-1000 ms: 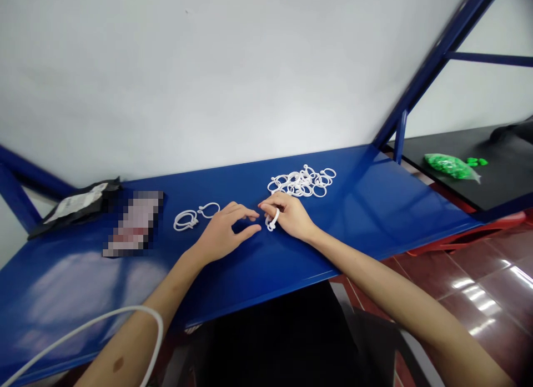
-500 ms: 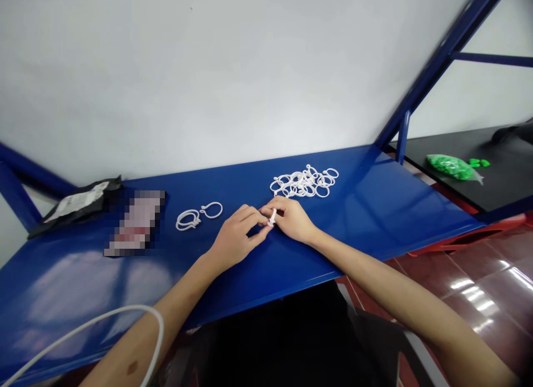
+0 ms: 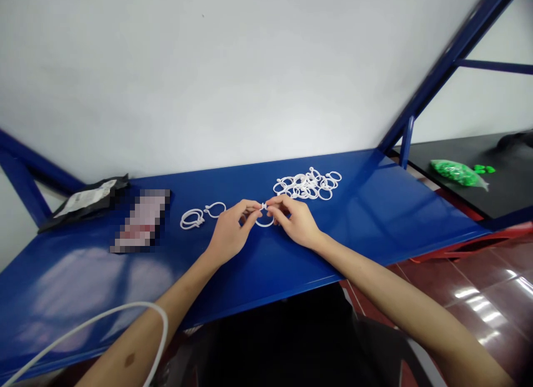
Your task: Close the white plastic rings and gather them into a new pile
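Between my two hands is a white plastic ring [image 3: 264, 225], its loop hanging down and its small clasp at the top. My left hand [image 3: 234, 227] pinches the clasp from the left with thumb and forefinger. From the right, my right hand [image 3: 296, 220] pinches the other side of it. Just behind my right hand lies a pile of similar white rings [image 3: 306, 186]. Left of my left hand, a single white ring [image 3: 215, 210] rests beside a few overlapping rings [image 3: 191, 219]. Whether the clasp is fastened is too small to tell.
All this lies on a blue metal table [image 3: 266, 281] against a pale wall. A pixelated flat packet [image 3: 141, 220] and a black parcel [image 3: 85, 202] are at the left. A white cable [image 3: 104, 310] crosses my left forearm. A bag of green pieces [image 3: 456, 172] sits on a black table at right.
The ring has turned from edge-on so that its loop now shows below my fingers. Both hands have shifted, each now pinching one side of the clasp. The view has moved slightly.
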The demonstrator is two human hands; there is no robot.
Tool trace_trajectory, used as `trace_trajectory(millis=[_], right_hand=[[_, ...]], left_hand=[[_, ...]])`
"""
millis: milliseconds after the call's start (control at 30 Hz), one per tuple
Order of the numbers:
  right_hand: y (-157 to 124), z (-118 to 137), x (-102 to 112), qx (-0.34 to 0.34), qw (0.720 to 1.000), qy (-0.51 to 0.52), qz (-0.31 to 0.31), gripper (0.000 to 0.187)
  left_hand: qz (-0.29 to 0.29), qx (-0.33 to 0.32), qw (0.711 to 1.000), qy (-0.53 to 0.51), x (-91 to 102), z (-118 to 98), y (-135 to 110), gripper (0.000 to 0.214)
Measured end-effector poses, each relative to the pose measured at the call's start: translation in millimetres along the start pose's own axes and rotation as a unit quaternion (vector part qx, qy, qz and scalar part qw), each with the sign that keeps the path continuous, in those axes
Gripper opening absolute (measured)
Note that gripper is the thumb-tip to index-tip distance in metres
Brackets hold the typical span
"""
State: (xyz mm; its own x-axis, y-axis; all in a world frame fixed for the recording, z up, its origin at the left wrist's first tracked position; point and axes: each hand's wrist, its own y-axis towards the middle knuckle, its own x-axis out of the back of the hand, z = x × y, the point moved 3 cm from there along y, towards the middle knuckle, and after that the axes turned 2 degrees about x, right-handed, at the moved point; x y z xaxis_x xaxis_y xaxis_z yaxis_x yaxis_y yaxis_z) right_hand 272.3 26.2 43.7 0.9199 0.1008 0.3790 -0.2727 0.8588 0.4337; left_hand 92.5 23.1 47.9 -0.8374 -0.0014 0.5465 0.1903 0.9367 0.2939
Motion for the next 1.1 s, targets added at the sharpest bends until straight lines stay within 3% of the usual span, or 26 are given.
trace_trajectory(millis=[233,533,833,967,1100], right_hand=[[-0.5,3.0,-3.6,-0.012,1.0,0.015,0.023,0.012],[-5.1,5.6,-3.0,0.0,0.996,0.041,0.078,0.015],[-7.7,8.1,-2.9,-0.015,0.994,0.055,0.095,0.018],[-3.7,7.8,-2.7,0.012,0.996,-0.011,0.089,0.015],[4.4,2.5,4.8,0.048,0.984,-0.165,0.039,0.016]], left_hand=[[-0.039,-0.006,0.999,-0.03,5.1,0.1,-1.7,0.021],[0.004,0.014,0.993,-0.117,2.1,10.6,-2.3,0.021],[-0.002,-0.125,0.987,-0.098,2.1,-0.5,-9.9,0.02],[0.009,-0.149,0.988,-0.027,3.0,-1.9,-5.1,0.019],[-0.012,-0.153,0.971,0.186,11.3,4.7,5.0,0.025]])
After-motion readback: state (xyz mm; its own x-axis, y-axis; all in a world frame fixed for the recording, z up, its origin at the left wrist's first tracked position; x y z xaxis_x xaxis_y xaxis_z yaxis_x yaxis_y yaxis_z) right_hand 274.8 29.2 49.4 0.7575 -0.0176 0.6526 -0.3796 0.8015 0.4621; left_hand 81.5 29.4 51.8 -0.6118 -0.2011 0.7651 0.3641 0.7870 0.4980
